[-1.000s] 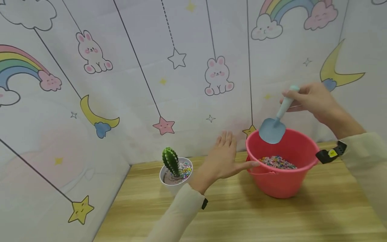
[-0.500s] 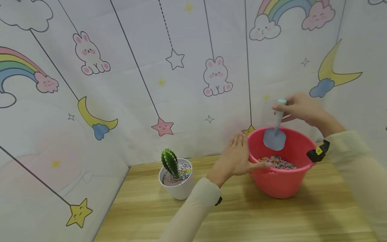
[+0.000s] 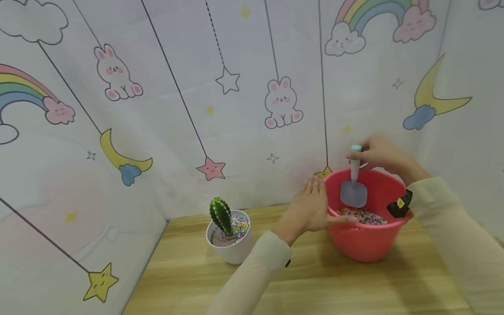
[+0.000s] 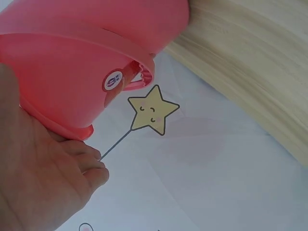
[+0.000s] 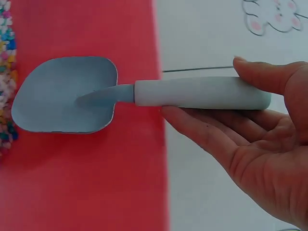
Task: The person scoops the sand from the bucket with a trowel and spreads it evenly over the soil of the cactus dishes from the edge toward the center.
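Observation:
A small shovel [image 5: 67,96] with a blue-grey blade and pale handle hangs blade-down inside the pink-red bucket [image 3: 364,247]. My right hand [image 3: 383,153] pinches its handle near the top, thumb on one side and fingers on the other. Below the blade, small multicoloured beads [image 3: 364,215] lie in the bucket; in the right wrist view they show at the left edge. Against the bucket's left side rests my left hand [image 3: 309,210], fingers fairly straight and thumb lying along the front rim. The left wrist view shows the palm by the rim.
Left of the bucket, a white pot [image 3: 232,253] holds a green cactus [image 3: 221,216], brown soil-like filling and some coloured beads. Both containers stand on a wood-grain table [image 3: 177,271]. A printed cloth wall [image 3: 252,144] rises directly behind them.
My right hand has lowered the shovel from above the rim into the bucket, moving left and down. My left hand has moved right and come to rest against the bucket.

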A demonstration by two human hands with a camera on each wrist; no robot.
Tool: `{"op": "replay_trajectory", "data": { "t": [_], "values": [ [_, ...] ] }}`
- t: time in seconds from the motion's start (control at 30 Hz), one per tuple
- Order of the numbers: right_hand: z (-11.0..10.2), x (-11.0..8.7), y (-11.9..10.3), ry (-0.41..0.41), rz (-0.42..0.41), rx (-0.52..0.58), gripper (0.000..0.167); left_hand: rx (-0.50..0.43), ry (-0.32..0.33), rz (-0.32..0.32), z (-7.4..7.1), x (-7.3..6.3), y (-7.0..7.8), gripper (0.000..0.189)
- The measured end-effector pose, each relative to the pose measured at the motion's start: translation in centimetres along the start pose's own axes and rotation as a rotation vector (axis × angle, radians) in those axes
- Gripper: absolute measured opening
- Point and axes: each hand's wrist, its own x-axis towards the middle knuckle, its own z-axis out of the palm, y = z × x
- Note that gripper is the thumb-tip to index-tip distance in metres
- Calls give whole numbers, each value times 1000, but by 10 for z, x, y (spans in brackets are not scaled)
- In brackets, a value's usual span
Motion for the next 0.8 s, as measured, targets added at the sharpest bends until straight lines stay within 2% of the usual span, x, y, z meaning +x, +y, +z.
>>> {"op": "replay_trajectory", "data": {
  "t": [0.1,0.3,0.4,0.8],
  "values": [
    [11,2,3,-25,9,-8,50,18,8,9,1,-1,-1,128],
    [26,2,5,-67,0,12,40,-44,15,-8,4,-2,-2,127],
    [28,1,6,-78,4,15,36,-59,22,-11,5,-3,-2,128],
    [32,-3,4,-147,49,93,38,-54,23,3,3,-3,0,129]
  ]
}}
